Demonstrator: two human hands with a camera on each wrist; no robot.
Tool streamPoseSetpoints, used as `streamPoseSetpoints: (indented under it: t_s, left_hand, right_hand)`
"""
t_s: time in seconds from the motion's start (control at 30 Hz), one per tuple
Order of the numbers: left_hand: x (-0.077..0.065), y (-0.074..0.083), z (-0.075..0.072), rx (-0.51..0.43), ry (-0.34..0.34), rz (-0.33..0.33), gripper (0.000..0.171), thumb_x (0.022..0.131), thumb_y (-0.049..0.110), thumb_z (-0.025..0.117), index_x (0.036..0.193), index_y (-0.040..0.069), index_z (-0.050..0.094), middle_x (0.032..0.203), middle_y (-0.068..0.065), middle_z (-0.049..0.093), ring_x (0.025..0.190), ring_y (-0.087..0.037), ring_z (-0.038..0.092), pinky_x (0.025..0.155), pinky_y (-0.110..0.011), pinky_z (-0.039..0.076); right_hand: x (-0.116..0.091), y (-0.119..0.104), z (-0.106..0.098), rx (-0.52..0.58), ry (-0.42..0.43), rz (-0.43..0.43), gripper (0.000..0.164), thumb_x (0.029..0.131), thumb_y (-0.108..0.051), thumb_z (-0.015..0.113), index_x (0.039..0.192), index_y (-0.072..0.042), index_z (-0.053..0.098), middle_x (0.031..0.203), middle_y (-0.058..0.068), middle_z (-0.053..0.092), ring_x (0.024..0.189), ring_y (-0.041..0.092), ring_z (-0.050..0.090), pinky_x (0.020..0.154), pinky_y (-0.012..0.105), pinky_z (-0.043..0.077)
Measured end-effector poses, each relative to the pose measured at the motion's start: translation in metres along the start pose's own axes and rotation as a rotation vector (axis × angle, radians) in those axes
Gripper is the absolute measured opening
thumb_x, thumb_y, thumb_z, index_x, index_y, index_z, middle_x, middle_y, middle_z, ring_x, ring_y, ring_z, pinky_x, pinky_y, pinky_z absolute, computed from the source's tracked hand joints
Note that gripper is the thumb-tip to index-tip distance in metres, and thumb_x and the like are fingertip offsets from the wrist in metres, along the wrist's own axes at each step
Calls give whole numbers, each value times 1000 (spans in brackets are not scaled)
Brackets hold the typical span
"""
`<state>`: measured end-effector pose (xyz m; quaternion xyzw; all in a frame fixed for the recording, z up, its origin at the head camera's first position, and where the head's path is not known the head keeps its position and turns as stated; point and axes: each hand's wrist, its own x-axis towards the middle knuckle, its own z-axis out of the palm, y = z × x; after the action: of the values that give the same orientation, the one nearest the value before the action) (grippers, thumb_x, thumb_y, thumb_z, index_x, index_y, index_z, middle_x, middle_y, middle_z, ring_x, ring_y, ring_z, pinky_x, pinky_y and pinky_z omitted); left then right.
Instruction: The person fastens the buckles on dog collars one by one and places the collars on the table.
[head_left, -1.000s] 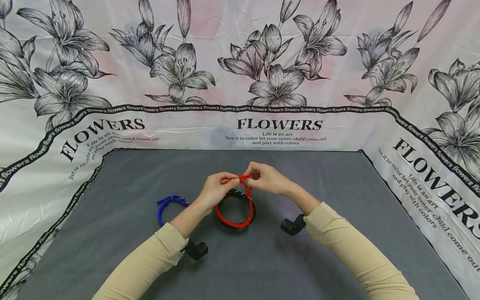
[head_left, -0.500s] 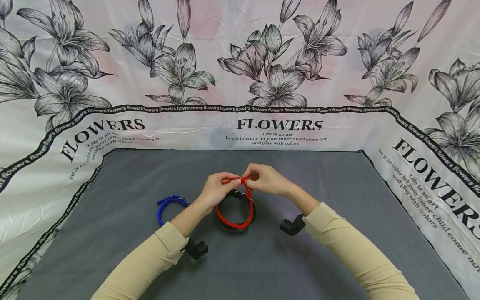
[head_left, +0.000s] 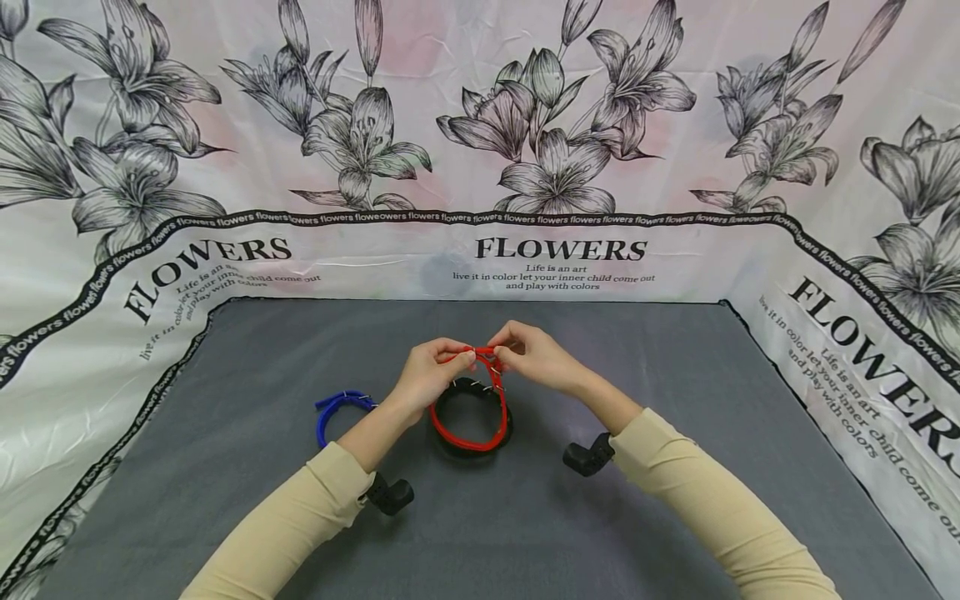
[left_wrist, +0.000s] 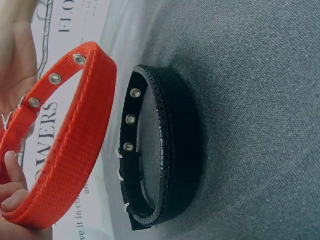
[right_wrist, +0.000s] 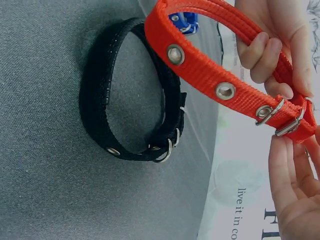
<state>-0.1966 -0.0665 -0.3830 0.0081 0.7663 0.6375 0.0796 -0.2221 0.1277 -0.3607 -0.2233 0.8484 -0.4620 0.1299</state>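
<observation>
A red collar (right_wrist: 205, 75) with metal eyelets hangs as a loop from both hands, above the grey surface. My left hand (head_left: 423, 379) pinches the strap on the left of its top. From the other side, the fingertips of my right hand (head_left: 536, 358) grip it near the metal buckle (right_wrist: 290, 122). The strap is threaded through that buckle, as the right wrist view shows; its tip is hidden by fingers. Just behind and below the red loop stands a black collar (left_wrist: 182, 150), fastened into a ring and touched by neither hand.
A blue collar (head_left: 322, 421) lies to the left, partly covered by my left forearm. Grey cloth (head_left: 480, 533) covers the table. Its back and sides meet a white flower-printed curtain (head_left: 375, 267). A black wrist camera (head_left: 588, 454) juts from the right sleeve.
Both hands have risen a little and drawn slightly apart, so more red strap shows between the fingertips. The red collar has lifted with them; the black and blue collars stay put.
</observation>
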Motion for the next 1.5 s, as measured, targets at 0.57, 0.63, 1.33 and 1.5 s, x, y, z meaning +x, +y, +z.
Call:
streamPoseSetpoints:
  t_s: [0.57, 0.63, 1.33, 1.5]
  left_hand:
    - [0, -1, 2, -1, -46, -31, 21, 88, 27, 64, 103, 11, 63, 96, -8, 70, 101, -31, 59, 83, -43, 45]
    - [0, -1, 1, 3, -39, -36, 21, 88, 28, 64, 101, 12, 63, 94, -8, 70, 92, -30, 58, 75, -37, 45]
    - [1, 0, 7, 58, -106, 3, 27, 89, 23, 62, 111, 8, 56, 98, -15, 68, 81, -35, 62, 70, -36, 52]
    - [2, -1, 11, 271, -113, 59, 29, 88, 25, 63, 112, 9, 59, 100, -7, 64, 84, -27, 63, 66, -31, 51]
  right_hand:
    - [-1, 5, 6, -51, 14, -58, 7, 92, -19, 57, 94, -17, 63, 94, 1, 66, 79, 15, 62, 68, 34, 50]
    - [-2, 7, 6, -29, 10, -46, 10, 93, -21, 56, 99, -19, 63, 97, 0, 65, 81, 17, 63, 71, 38, 52]
    - [-16, 19, 3, -319, 76, -133, 32, 89, -13, 58, 120, -16, 52, 99, 6, 65, 64, 9, 60, 52, 25, 47]
    - [-20, 24, -5, -339, 85, -142, 29, 88, -11, 59, 116, -17, 57, 95, 6, 67, 61, 9, 60, 48, 25, 46]
